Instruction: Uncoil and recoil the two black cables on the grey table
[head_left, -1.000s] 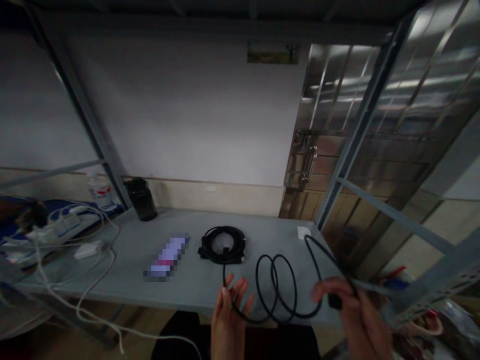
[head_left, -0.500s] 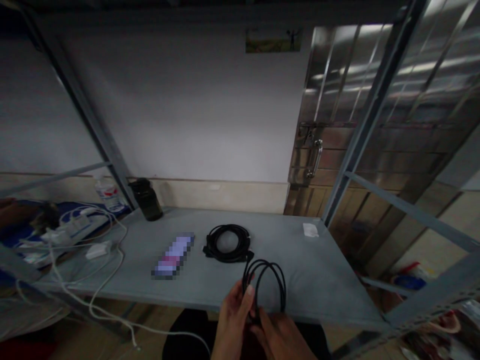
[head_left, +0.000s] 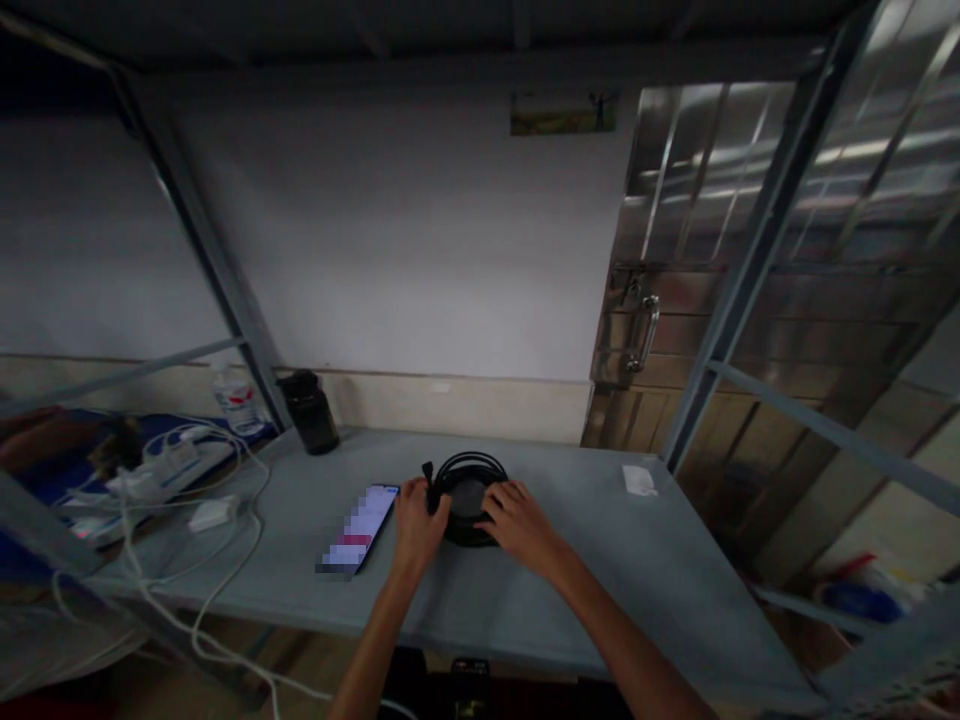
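Note:
A coil of black cable (head_left: 474, 462) lies on the grey tabletop (head_left: 615, 560), with several loops bunched together. My left hand (head_left: 420, 522) closes around its left side. A black connector (head_left: 428, 470) sticks up just beyond those fingers. My right hand (head_left: 519, 516) grips the coil's right side, fingers bent inward over the loops. Whether one or two coils lie under my hands I cannot tell. Close to my left hand is a phone (head_left: 361, 530) with its screen lit and blurred out.
A dark bottle (head_left: 311, 412) stands at the back left. White cables (head_left: 196, 590), a charger (head_left: 214, 513) and a power strip (head_left: 184, 470) crowd the left side. A white paper piece (head_left: 638, 480) lies back right. Another person's hand (head_left: 49, 437) shows at far left.
Both hands have moved forward from the table's front edge to the coil in the middle. The looped black cable they held up near the edge is now down at that coil. The view has shifted slightly.

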